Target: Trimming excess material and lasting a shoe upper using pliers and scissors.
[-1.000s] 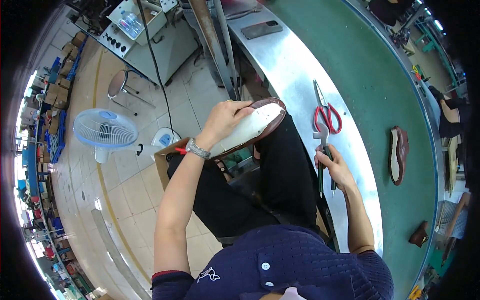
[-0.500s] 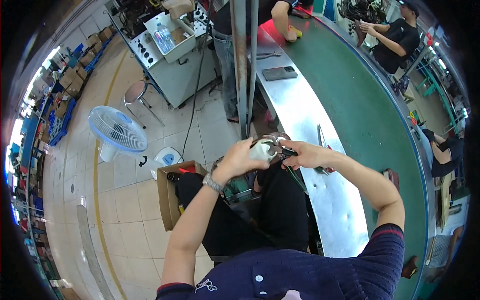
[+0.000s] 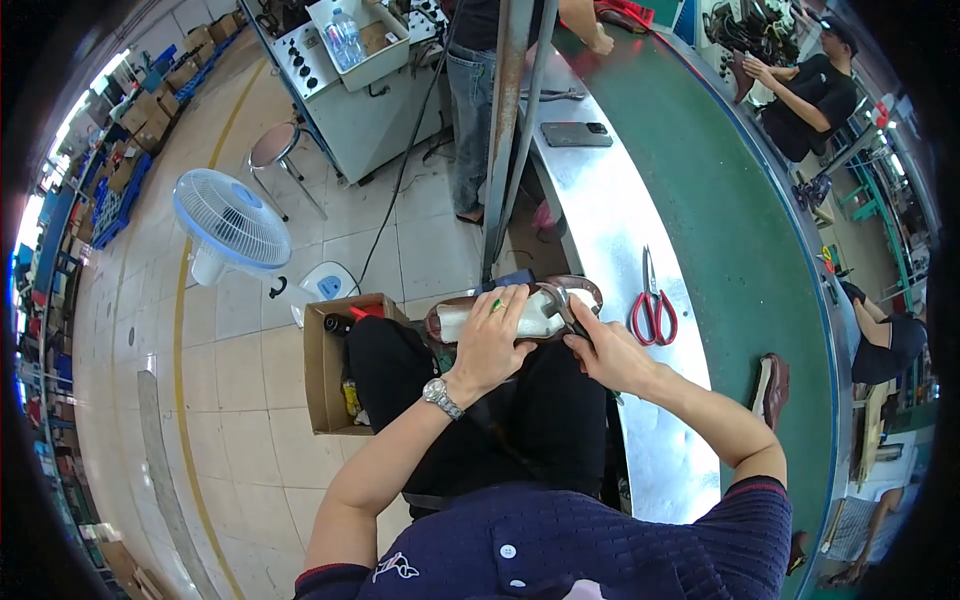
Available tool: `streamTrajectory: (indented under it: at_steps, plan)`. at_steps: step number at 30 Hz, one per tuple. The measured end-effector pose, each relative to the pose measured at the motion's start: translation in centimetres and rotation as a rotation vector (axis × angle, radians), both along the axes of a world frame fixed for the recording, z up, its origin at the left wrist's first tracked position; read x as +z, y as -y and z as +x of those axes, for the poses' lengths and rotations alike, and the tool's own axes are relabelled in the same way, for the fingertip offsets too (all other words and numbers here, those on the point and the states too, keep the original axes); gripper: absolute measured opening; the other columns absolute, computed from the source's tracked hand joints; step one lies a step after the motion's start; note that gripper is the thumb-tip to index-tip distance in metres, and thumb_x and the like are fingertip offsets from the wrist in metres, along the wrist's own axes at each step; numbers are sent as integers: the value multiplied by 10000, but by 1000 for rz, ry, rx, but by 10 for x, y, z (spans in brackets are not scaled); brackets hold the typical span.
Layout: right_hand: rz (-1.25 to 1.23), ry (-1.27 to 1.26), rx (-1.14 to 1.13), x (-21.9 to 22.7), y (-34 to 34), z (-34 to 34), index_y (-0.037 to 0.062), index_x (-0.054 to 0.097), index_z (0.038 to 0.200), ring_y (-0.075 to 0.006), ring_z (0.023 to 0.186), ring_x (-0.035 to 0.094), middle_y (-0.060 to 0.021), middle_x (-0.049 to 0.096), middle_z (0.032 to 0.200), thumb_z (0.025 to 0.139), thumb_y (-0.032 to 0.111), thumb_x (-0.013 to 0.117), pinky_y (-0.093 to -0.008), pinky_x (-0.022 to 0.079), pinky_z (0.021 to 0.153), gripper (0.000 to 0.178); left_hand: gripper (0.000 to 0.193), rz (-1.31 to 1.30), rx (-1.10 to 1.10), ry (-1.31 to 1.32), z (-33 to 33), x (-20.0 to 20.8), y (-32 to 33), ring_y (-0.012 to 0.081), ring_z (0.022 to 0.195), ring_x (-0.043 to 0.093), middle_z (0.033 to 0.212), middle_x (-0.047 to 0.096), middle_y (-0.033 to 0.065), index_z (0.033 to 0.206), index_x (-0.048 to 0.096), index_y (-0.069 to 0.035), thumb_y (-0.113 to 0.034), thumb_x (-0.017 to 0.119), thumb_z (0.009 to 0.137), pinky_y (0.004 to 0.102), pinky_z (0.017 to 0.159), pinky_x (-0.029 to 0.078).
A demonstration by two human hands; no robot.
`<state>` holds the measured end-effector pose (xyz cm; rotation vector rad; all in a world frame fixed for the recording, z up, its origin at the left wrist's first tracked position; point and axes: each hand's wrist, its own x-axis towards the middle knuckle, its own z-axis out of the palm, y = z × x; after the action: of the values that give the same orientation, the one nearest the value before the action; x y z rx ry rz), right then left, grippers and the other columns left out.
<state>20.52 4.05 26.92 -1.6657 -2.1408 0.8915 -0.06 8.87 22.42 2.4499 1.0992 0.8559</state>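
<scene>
Across my lap lies a brown shoe [image 3: 437, 322], sole side up, its underside whitish. My left hand [image 3: 490, 340] holds it down, fingers laid over the middle of the underside and thumb toward me. In my right hand [image 3: 615, 352] is a pair of pliers, fingers wrapped around the handles. The metal head of the pliers [image 3: 556, 300] rests at the whitish underside, toward the shoe's right end. Part of the shoe is hidden under my hands.
Red-handled scissors [image 3: 653, 312] and a phone [image 3: 577, 134] lie on the metal ledge [image 3: 665, 440] at my right. Beyond it, the green belt [image 3: 700, 210] carries another brown shoe [image 3: 771, 392]. A cardboard box [image 3: 325, 385] and a fan [image 3: 235, 220] stand left. Co-workers are farther off.
The shoe, tilted up in my hands before, now lies flat across my lap. My left hand has turned over onto its underside. My right hand has brought the pliers' head onto it.
</scene>
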Motion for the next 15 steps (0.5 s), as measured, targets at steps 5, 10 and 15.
streamTrajectory:
  at_steps: [5, 10, 15]
  plan:
    - [16, 66, 47, 10, -3, 4, -11, 311, 1371, -337, 571, 640, -174, 614, 602, 936, 140, 538, -410, 492, 546, 513, 721, 103, -44, -8, -5, -5, 0, 348, 1174, 490, 1218, 545, 213, 1268, 462, 74, -177, 769, 666, 408, 1032, 361]
    - [-84, 518, 290, 68, -41, 4, 43, 370, 1374, -404, 677, 651, -241, 642, 714, 906, 148, 553, -482, 497, 623, 514, 686, 350, -6, -198, -9, -22, -4, 379, 1163, 497, 1248, 522, 251, 1287, 463, 80, -292, 702, 763, 433, 1021, 377]
    - [19, 108, -26, 31, -56, -4, 84, 201, 1471, -396, 643, 641, -234, 623, 687, 913, 146, 546, -446, 501, 637, 659, 671, 386, 39, -214, -1, -23, -7, 400, 1168, 505, 1261, 502, 297, 1278, 445, 124, -294, 666, 802, 440, 1010, 388]
